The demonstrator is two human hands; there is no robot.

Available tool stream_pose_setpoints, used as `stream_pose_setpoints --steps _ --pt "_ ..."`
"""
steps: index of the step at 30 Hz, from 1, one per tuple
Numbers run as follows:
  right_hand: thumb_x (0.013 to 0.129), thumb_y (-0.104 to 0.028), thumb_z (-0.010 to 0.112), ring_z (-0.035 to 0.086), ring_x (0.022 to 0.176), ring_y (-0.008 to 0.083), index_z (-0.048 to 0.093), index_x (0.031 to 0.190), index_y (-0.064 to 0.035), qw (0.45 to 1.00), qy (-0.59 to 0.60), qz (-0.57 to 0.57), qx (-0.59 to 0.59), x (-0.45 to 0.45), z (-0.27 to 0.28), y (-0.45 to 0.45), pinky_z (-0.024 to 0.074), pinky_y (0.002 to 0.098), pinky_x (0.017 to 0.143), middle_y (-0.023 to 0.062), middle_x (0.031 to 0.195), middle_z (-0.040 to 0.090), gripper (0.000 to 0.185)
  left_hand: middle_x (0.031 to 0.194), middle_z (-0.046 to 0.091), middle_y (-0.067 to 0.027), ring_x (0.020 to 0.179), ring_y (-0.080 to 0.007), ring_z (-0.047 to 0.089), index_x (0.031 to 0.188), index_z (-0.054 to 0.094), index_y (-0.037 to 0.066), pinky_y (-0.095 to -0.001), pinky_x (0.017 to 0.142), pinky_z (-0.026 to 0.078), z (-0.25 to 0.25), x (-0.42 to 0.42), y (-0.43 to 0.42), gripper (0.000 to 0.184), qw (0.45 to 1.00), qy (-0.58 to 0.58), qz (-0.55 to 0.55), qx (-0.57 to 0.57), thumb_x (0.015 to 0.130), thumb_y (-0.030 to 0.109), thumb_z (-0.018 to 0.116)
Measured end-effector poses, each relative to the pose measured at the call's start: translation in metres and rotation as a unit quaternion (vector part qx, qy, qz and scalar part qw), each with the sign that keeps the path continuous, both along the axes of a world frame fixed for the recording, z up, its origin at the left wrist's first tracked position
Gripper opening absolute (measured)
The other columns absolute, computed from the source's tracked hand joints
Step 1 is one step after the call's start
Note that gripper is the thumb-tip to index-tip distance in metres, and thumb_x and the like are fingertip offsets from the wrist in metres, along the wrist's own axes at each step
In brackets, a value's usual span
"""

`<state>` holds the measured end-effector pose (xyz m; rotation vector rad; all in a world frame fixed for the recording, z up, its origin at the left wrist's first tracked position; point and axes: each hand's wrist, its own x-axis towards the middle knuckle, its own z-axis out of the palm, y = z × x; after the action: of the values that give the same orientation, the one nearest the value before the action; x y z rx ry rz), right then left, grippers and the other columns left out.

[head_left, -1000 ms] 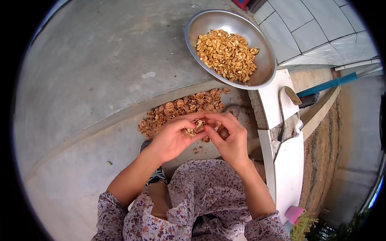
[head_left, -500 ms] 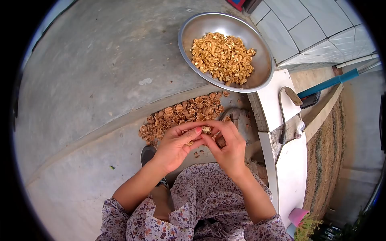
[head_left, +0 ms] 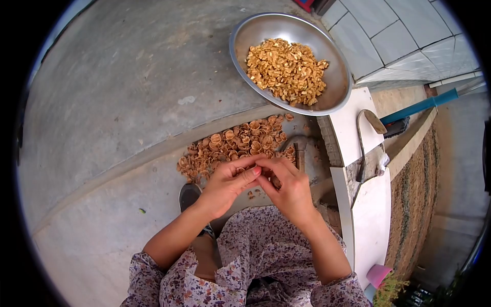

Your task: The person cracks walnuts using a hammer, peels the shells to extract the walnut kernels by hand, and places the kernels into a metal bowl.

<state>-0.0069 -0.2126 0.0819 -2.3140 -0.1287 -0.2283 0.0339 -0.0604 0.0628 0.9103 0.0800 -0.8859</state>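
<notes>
My left hand (head_left: 225,187) and my right hand (head_left: 289,190) meet at the fingertips above the floor, both closed. Whatever they pinch between them is hidden by the fingers. A brown walnut (head_left: 276,181) shows in part beneath my right fingers. Just beyond my hands lies a heap of broken walnut shells (head_left: 230,143). A steel bowl (head_left: 335,87) with a pile of walnut kernels (head_left: 286,69) stands farther off, on the raised concrete.
A hammer (head_left: 299,153) is partly visible right of the shells. On the white ledge (head_left: 371,220) at the right rests a sickle (head_left: 361,143). Beyond are a blue-handled tool (head_left: 419,106) and a pink pot (head_left: 377,275). My shoe (head_left: 189,196) is beside the shells.
The walnut pieces that showed between my fingers are now covered, and my fingertips have come closer together. More of the hammer is visible. The view has shifted slightly.
</notes>
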Motion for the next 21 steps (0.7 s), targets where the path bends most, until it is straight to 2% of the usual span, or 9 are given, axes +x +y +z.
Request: stream_pose_setpoints --steps 2,8,10,12,14,16,19,21 --pt "0.076 -0.004 0.068 0.064 0.067 0.0257 0.061 0.099 -0.0015 1.000 0.020 0.003 0.020 0.000 0.001 -0.001 0.0525 0.0328 0.059 0.0130 0.088 0.063 0.025 0.116 0.057 -0.0097 0.105 -0.0180 0.057 0.124 0.049 -0.003 -0.0310 0.093 0.048 -0.001 -0.001 0.001 0.036 1.000 0.007 -0.011 0.014 0.093 0.015 0.051" --pt "0.074 -0.003 0.070 0.064 0.070 0.0242 0.063 0.098 -0.0016 0.995 0.070 -0.007 0.066 0.003 0.005 -0.009 0.0518 0.0322 0.061 0.0132 0.084 0.063 0.025 0.117 0.056 -0.0109 0.104 -0.0202 0.058 0.123 0.050 -0.004 -0.0320 0.095 0.047 -0.017 -0.001 0.005 0.033 0.999 0.013 0.027 -0.046 0.094 0.013 0.048" --pt "0.074 -0.003 0.070 0.064 0.071 0.0247 0.063 0.098 -0.0019 0.996 0.065 -0.003 0.057 0.004 0.006 -0.008 0.0516 0.0321 0.061 0.0131 0.085 0.063 0.025 0.118 0.056 -0.0130 0.105 -0.0218 0.058 0.121 0.053 -0.003 -0.0320 0.094 0.047 -0.023 0.000 0.007 0.030 0.987 0.099 0.075 -0.104 0.092 0.008 0.051" --pt "0.073 -0.002 0.071 0.063 0.071 0.0253 0.062 0.097 -0.0021 0.997 0.059 0.001 0.047 0.003 0.005 -0.007 0.0513 0.0320 0.061 0.0129 0.085 0.063 0.025 0.116 0.058 -0.0129 0.104 -0.0204 0.058 0.120 0.053 -0.002 -0.0312 0.092 0.048 -0.020 0.002 0.004 0.030 0.991 0.082 0.062 -0.080 0.091 0.006 0.051" --pt "0.073 -0.003 0.071 0.063 0.071 0.0268 0.061 0.093 -0.0023 1.000 -0.002 0.012 -0.002 0.002 0.002 -0.005 0.0517 0.0329 0.062 0.0121 0.085 0.063 0.023 0.113 0.059 -0.0127 0.103 -0.0189 0.059 0.119 0.054 -0.002 -0.0305 0.090 0.049 -0.018 0.003 0.003 0.030 0.995 0.065 0.048 -0.056 0.090 0.003 0.052" --pt "0.073 -0.004 0.071 0.063 0.072 0.0272 0.061 0.093 -0.0024 0.999 -0.037 0.026 -0.028 0.002 -0.005 -0.004 0.0520 0.0335 0.062 0.0116 0.085 0.062 0.022 0.112 0.060 -0.0098 0.099 -0.0143 0.059 0.117 0.056 -0.003 -0.0289 0.090 0.049 -0.018 0.003 0.006 0.031 0.999 0.033 0.023 -0.010 0.088 0.008 0.058" --pt "0.074 -0.004 0.070 0.063 0.073 0.0272 0.060 0.092 -0.0023 0.993 -0.081 0.043 -0.069 0.001 -0.006 -0.004 0.0526 0.0344 0.063 0.0105 0.085 0.062 0.022 0.107 0.063 -0.0107 0.097 -0.0161 0.061 0.119 0.055 -0.003 -0.0267 0.084 0.050 -0.022 0.003 0.008 0.033 0.998 0.032 0.035 -0.034 0.087 0.001 0.055" --pt "0.074 -0.005 0.070 0.063 0.073 0.0268 0.059 0.093 -0.0020 0.991 -0.090 0.048 -0.085 0.002 -0.006 -0.003 0.0530 0.0347 0.063 0.0100 0.085 0.062 0.022 0.107 0.062 -0.0095 0.096 -0.0145 0.060 0.118 0.056 -0.003 -0.0274 0.086 0.049 -0.019 0.004 0.007 0.032 0.998 0.037 0.036 -0.030 0.086 0.001 0.056"
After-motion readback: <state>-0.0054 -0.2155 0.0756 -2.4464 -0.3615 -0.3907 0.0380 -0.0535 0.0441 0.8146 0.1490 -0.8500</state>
